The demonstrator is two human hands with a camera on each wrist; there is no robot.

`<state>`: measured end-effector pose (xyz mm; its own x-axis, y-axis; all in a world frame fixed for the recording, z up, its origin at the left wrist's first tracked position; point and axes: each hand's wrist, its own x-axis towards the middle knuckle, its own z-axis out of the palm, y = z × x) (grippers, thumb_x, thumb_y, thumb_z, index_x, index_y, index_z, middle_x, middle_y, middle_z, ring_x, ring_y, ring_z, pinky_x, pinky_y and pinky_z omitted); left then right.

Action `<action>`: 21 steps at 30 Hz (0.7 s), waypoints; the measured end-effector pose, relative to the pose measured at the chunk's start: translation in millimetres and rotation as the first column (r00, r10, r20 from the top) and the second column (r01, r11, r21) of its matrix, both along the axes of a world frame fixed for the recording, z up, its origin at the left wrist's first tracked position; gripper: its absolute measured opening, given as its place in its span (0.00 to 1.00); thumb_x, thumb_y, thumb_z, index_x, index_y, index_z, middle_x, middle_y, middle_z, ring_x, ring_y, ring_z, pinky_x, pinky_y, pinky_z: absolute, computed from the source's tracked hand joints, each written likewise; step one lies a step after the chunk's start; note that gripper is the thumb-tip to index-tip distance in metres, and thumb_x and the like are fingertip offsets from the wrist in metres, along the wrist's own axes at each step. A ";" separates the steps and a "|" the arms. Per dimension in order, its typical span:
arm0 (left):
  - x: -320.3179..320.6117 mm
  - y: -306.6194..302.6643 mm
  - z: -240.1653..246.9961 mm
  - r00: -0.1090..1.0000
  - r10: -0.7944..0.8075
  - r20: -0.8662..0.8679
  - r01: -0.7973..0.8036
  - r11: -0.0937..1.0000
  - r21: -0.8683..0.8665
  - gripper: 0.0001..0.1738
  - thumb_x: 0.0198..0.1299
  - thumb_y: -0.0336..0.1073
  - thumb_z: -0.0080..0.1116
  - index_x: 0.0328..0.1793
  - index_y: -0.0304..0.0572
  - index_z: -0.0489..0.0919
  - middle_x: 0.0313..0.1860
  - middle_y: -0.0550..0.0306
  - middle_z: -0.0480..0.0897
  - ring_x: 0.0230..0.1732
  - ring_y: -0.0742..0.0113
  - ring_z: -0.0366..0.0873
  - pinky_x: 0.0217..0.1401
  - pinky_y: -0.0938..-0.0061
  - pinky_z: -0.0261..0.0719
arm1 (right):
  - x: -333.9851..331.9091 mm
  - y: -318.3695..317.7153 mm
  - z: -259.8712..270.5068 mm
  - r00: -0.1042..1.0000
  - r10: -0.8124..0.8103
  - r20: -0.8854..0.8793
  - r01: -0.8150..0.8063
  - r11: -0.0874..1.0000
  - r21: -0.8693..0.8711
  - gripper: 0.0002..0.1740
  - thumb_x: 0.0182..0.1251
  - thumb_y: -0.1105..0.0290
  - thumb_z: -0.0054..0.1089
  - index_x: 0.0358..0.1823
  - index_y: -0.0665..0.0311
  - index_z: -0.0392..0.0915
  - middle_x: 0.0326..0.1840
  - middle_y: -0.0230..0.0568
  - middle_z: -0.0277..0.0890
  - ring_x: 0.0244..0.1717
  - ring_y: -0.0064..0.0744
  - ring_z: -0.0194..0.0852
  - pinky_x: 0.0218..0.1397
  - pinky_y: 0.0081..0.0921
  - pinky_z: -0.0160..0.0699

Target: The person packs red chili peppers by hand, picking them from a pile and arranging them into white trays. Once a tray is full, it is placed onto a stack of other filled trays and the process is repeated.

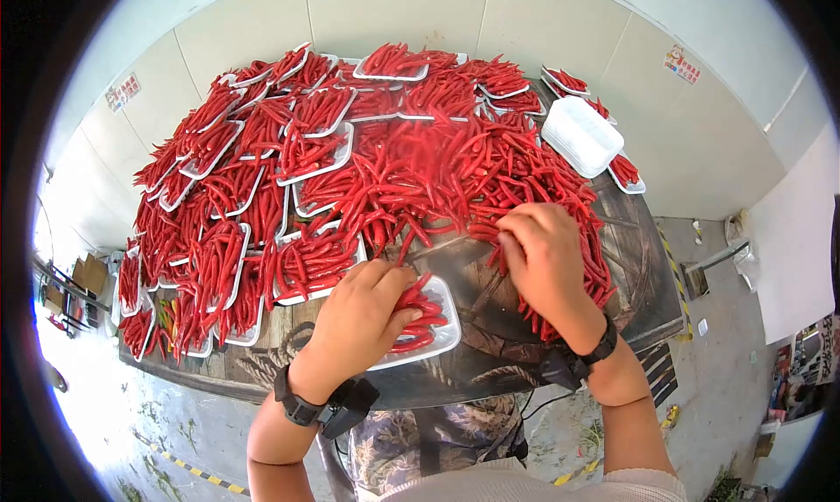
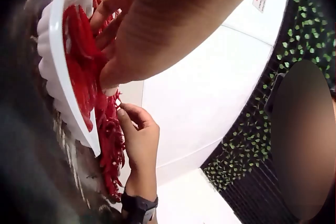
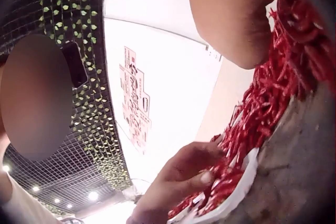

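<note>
A white foam tray (image 1: 448, 327) of red chili peppers (image 1: 424, 314) sits near the table's front edge. My left hand (image 1: 357, 318) holds the peppers in it, thumb on the near side and bent fingers over the far side. In the left wrist view, the tray (image 2: 56, 40) is seen from its side, with the peppers under the fingertips. To the right, my right hand (image 1: 547, 255) is at the near edge of the large loose chili pile (image 1: 516, 169). Its thumb and forefinger pinch together at the peppers, the fingertips partly hidden in the head view.
Many filled chili trays (image 1: 232, 266) lie stacked and overlapping on the left and back of the wooden table (image 1: 306, 371). A stack of white foam trays (image 1: 582, 139) stands at the back right, near more filled trays. A pale wall (image 1: 560, 29) rises behind the table.
</note>
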<state>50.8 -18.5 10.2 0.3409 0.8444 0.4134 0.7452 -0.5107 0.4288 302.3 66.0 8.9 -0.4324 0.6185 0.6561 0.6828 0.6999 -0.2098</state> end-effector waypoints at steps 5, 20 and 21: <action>-7.8 2.0 -0.5 0.998 0.038 0.048 -0.036 0.998 -0.044 0.16 0.56 0.33 0.68 0.50 0.38 0.80 0.46 0.47 0.80 0.49 0.44 0.78 0.53 0.57 0.77 | 10.3 12.0 1.2 0.981 -0.190 0.025 0.184 0.971 0.154 0.06 0.56 0.69 0.70 0.33 0.60 0.83 0.40 0.35 0.76 0.46 0.44 0.73 0.50 0.42 0.69; -15.7 0.3 7.4 0.989 -0.126 0.078 0.137 0.979 -0.148 0.15 0.51 0.31 0.71 0.47 0.42 0.83 0.53 0.45 0.79 0.55 0.45 0.77 0.59 0.59 0.76 | -0.9 4.5 -10.0 0.993 -0.014 0.121 0.005 0.998 0.069 0.09 0.53 0.70 0.70 0.34 0.62 0.80 0.42 0.37 0.76 0.51 0.44 0.72 0.57 0.44 0.66; -15.9 1.0 6.8 0.984 -0.149 0.096 0.160 0.979 -0.129 0.15 0.51 0.29 0.71 0.47 0.42 0.84 0.53 0.45 0.79 0.56 0.45 0.77 0.59 0.59 0.76 | -3.0 3.5 -8.4 0.993 -0.015 0.115 0.007 0.998 0.069 0.09 0.53 0.70 0.70 0.34 0.62 0.80 0.42 0.37 0.76 0.51 0.44 0.72 0.57 0.44 0.66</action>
<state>34.9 -17.5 17.0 0.4399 0.8345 0.3319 0.6196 -0.5495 0.5605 299.3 69.5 0.4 -0.5013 0.5789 0.6431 0.7071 0.7025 -0.0811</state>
